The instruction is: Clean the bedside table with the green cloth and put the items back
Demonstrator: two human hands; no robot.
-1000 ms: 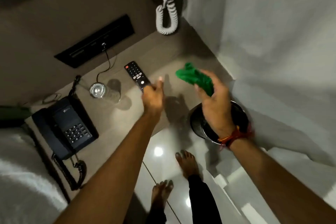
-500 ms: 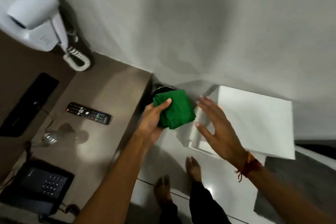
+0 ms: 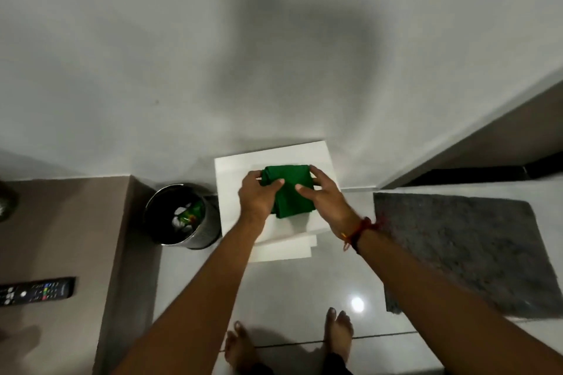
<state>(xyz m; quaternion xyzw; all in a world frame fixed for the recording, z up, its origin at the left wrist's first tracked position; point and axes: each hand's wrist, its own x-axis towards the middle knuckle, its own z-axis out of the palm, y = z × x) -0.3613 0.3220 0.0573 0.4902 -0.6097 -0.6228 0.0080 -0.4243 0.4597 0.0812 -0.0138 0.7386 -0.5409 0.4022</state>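
The folded green cloth (image 3: pixel 291 192) lies on top of a white square stand (image 3: pixel 321 155) against the wall. My left hand (image 3: pixel 259 196) holds its left side, with the thumb on top. My right hand (image 3: pixel 323 192) holds the right side the same way. The brown bedside table (image 3: pixel 61 237) is at the left, and the black remote control (image 3: pixel 36 291) lies on it near the frame's left edge.
A round metal waste bin (image 3: pixel 182 216) with litter inside stands on the floor between the bedside table and the white stand. A grey mat (image 3: pixel 463 253) lies on the glossy floor at the right. My bare feet (image 3: pixel 289 341) are below.
The view swung right, away from the bedside table. The cloth passed from my right hand to my left, and now both hands hold it down on the white stand.
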